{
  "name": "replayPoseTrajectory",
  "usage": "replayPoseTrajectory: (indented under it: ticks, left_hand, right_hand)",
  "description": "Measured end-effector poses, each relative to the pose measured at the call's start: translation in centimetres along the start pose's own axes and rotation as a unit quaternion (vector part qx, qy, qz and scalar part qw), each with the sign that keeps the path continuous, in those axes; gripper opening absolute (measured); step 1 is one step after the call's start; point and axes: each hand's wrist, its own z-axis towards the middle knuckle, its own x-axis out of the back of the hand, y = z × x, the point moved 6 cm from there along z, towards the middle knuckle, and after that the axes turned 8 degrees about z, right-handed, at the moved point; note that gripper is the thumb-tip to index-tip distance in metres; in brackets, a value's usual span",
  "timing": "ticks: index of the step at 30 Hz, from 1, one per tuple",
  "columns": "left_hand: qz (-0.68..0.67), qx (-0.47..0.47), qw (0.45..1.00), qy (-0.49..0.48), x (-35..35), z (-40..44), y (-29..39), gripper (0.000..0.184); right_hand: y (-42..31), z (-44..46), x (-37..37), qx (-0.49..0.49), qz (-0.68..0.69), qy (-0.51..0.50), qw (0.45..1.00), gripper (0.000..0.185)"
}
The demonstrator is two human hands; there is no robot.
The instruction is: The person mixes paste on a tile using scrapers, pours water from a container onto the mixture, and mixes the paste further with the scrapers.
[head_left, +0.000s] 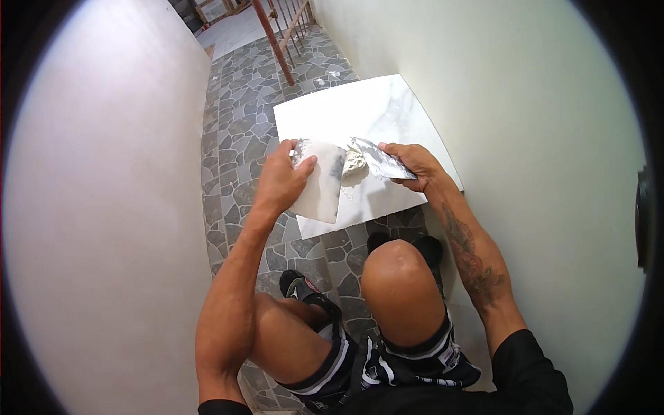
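My left hand point(282, 178) is closed on a flat, pale rectangular scraper plate point(322, 181), thumb on top, with grey smears along its edges. A thin metallic putty scraper point(379, 160), coated with white paste, is gripped by its far side in my right hand point(418, 166). Between the two tools sits a lump of off-white putty point(355, 162), beside the edges of both. Beneath them lies a white marble-look tile point(353, 104), partly covered by the tools and my hands. Small crumbs of putty show on the tile just below the lump.
Plain walls rise close by, a left wall point(124, 166) and a right wall point(546, 152). The stone-patterned floor point(238, 124) runs between them. A rusty metal post point(273, 41) stands beyond the tile. My bent knees point(398, 277) are just in front of it.
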Motion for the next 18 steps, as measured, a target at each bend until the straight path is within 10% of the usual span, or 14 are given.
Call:
replayPoseTrajectory:
  ticks: [12, 18]
  left_hand:
    - [0.031, -0.062, 0.997, 0.024, -0.8, -0.8, 3.6, 0.039]
    - [0.077, -0.083, 0.994, -0.007, -0.1, -1.2, 4.5, 0.037]
  right_hand:
    - [3.9, -0.9, -0.2, -0.1, 0.13, -0.057, 0.985, 0.028]
    - [0.7, -4.6, 0.9, 0.041, -0.026, -0.025, 0.998, 0.034]
